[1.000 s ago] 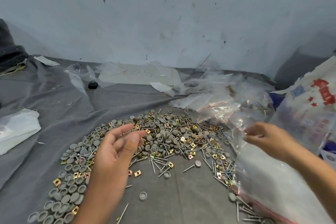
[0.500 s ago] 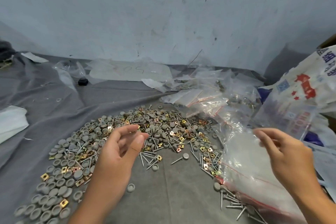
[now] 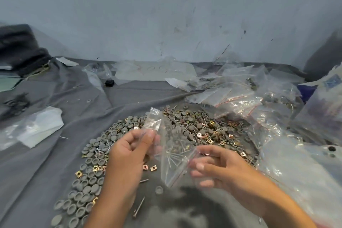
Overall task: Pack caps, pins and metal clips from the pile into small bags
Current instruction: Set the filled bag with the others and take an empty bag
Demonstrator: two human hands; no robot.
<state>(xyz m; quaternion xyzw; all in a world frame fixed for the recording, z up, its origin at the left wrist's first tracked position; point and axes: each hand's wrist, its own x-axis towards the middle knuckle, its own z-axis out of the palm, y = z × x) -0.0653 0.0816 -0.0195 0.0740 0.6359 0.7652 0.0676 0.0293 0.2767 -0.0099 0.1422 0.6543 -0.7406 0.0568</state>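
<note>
A small clear zip bag (image 3: 171,146) hangs above the pile, held between both hands. My left hand (image 3: 129,152) pinches its upper left edge with thumb and fingers. My right hand (image 3: 216,164) grips its right side, fingers curled behind the plastic. The pile (image 3: 196,129) of grey round caps, thin pins and brass square clips spreads over the grey cloth below and behind the bag. More grey caps (image 3: 87,183) trail to the lower left. A loose pin (image 3: 138,207) and a single cap (image 3: 159,189) lie near my wrists.
A heap of clear zip bags (image 3: 246,98) lies at the right, with a large plastic bag (image 3: 299,172) at the lower right. White folded plastic (image 3: 38,127) sits at the left. A small black object (image 3: 109,82) and a plastic sheet (image 3: 155,70) lie near the wall.
My right hand came in from the bag heap at the right carrying a small bag to the centre. My left hand rose from the pile and took hold of the bag's edge.
</note>
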